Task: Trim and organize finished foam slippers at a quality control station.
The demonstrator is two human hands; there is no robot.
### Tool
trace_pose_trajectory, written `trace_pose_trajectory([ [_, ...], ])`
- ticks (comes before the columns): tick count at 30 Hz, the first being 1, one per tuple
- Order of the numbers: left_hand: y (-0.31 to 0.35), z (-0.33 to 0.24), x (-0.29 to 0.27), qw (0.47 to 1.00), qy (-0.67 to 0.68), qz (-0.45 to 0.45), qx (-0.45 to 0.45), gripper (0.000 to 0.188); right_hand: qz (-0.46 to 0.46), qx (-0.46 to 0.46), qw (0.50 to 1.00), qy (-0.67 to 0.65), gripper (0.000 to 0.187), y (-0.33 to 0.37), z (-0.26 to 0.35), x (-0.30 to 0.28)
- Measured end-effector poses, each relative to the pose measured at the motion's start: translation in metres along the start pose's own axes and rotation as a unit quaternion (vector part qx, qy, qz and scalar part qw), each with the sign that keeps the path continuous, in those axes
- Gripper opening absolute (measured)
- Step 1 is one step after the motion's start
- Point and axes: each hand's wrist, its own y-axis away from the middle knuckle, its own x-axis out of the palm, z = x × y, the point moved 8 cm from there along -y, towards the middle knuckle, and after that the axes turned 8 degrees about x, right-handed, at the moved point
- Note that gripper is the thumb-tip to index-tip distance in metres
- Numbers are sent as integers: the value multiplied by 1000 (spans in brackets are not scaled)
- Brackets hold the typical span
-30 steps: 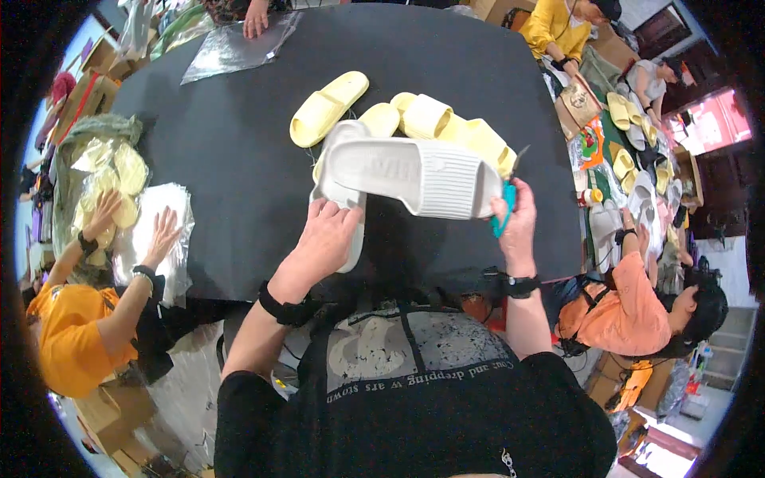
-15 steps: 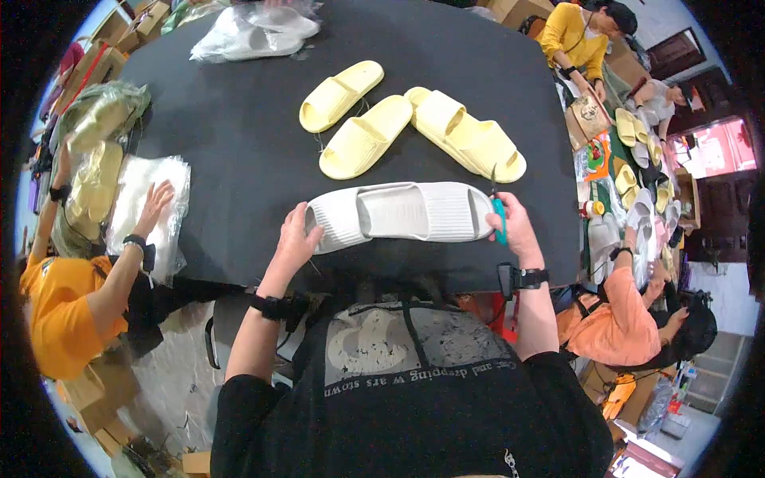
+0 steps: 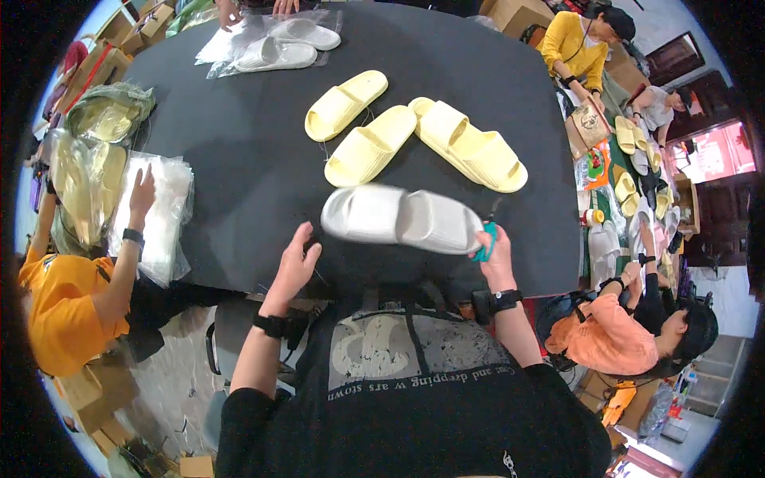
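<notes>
A pair of white slippers (image 3: 374, 213), blurred by motion, is held over the black table by its right end. My right hand (image 3: 498, 259) is closed around that end and also grips teal-handled scissors (image 3: 484, 242), whose dark blades point away from me. Just off the slippers' left end, my left hand (image 3: 293, 267) is empty, with thumb and fingers apart. Farther back lie pale yellow slippers: a single one (image 3: 347, 105), a second (image 3: 370, 145) close beside it, and an overlapping pair (image 3: 478, 151) to the right.
Bagged white slippers (image 3: 275, 54) lie at the far edge by another person's hands. On the left, a worker in orange touches a stack of clear bags (image 3: 163, 211) near bagged yellow slippers (image 3: 103, 171). To the right stands a second table with many slippers (image 3: 606, 247) and workers.
My left hand has let go of the white slippers and opened. My right hand has drawn them slightly left, and they have turned. At the far edge, the bagged white slippers have shifted.
</notes>
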Motion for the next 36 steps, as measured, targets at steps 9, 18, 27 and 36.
trace_pose_trajectory([
  [9, 60, 0, -5, 972, -68, 200, -98, 21, -180, -109, 967, -147, 24, -52, 44, -129],
  [18, 18, -26, -24, 976, -126, 169, -50, 20, -256, -117, 914, -291, 20, -122, 67, -103],
  [27, -114, -57, -10, 990, -88, 69, 82, 34, -345, -170, 895, -225, 23, -87, 52, -160],
  [36, -189, -4, 25, 929, -346, 122, 40, 41, -377, -158, 902, -143, 24, 5, 24, -163],
])
